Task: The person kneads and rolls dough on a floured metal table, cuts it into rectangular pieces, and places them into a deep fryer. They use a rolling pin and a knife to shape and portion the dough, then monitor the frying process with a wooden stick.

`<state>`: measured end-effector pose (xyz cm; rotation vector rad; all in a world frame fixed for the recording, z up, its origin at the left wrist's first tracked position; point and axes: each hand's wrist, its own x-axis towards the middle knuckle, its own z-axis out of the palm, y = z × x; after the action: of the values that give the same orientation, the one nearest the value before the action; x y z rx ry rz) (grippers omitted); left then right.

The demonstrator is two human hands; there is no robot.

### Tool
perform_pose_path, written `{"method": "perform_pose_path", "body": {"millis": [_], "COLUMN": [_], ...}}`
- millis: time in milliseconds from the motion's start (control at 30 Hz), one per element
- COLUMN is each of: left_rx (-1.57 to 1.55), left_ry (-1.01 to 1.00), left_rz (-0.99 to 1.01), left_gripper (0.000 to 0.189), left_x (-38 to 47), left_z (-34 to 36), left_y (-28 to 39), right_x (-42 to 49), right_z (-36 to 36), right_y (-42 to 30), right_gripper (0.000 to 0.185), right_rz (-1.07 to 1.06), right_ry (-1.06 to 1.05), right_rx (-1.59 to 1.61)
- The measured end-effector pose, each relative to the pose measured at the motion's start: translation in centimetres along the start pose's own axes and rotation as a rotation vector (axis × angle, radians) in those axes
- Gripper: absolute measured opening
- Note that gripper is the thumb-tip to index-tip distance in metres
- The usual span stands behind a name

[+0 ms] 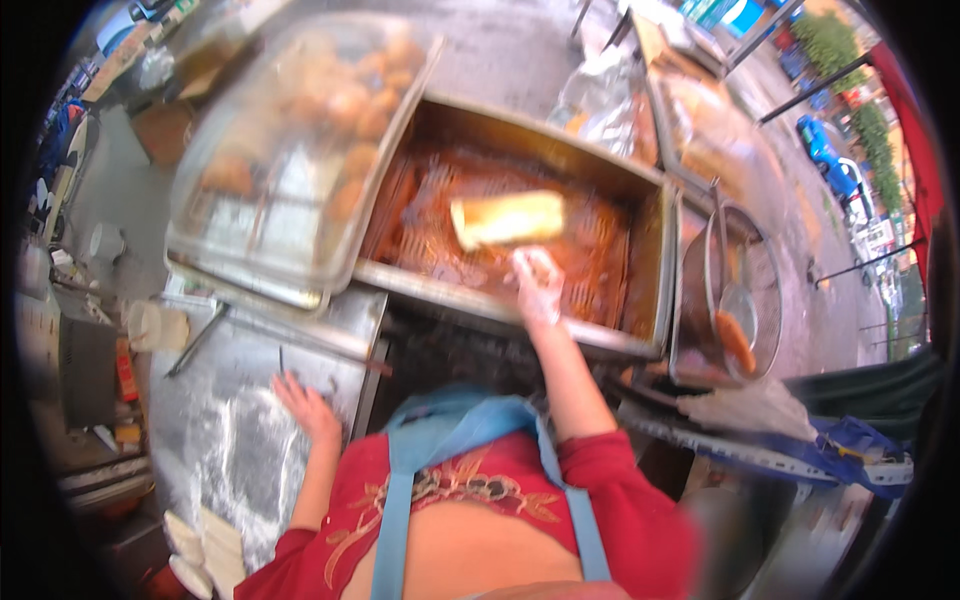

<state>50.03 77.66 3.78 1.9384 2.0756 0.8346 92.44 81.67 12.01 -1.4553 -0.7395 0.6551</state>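
Observation:
A pale yellow rectangular piece of dough lies in a large metal frying vat of reddish-brown oil. Just below the dough piece is my right hand, over the front part of the vat; it looks covered by a thin, clear glove and is blurred, so its hold is unclear. My left hand rests with spread fingers on the edge of a floured metal worktop, holding nothing. Strips of raw dough lie at the worktop's lower left.
Left of the vat stands a clear-covered tray with browned fried pieces. To its right, a wire mesh basket holds a browned piece and a metal skimmer. A plastic tub stands beyond the worktop.

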Motion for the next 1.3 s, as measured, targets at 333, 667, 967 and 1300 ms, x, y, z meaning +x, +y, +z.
{"method": "perform_pose_path", "body": {"millis": [333,667,967,1300], "left_rx": [-0.286,-1.009,-0.637,-0.721], "left_ry": [0.018,-0.855,-0.782,-0.413], "left_rz": [0.07,-0.005,0.562,0.281], "left_gripper": [0.044,0.031,0.021,0.028], "left_x": [1.0,6.4,9.2,18.5], "left_z": [-3.2,-3.9,2.7,15.7], "left_y": [2.3,20.9,30.0,30.7], "right_x": [-6.0,-7.0,-6.2,1.0], "right_z": [-5.7,-3.7,-0.1,-1.6], "right_y": [-5.1,-6.7,-7.9,-0.9], "right_gripper": [0.004,0.006,0.014,0.011], "right_rz": [-0.159,-0.263,-0.441,-0.165], "right_ry": [0.149,-0.025,-0.302,-0.197], "right_rx": [-0.187,-0.213,-0.351,-0.538]}}
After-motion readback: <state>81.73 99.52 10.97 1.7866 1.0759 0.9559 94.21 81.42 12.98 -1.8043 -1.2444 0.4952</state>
